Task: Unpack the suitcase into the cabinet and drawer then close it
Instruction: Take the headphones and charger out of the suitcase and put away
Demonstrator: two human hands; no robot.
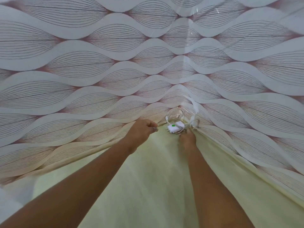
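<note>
The fingers (153, 127) of the left hand (143, 130) are curled tight at the seam where wall meets floor; whether they pinch anything cannot be told. The right hand (187, 139) reaches into the corner, its fingers (185, 132) at the near edge of a small white charger block with a two-pin plug and green sticker (174, 129); its grip is hidden. A coiled white cable (176, 114) lies behind the charger. Around them are a pale yellow floor panel (148, 186) and walls lined with leaf-patterned paper (98, 63).
</note>
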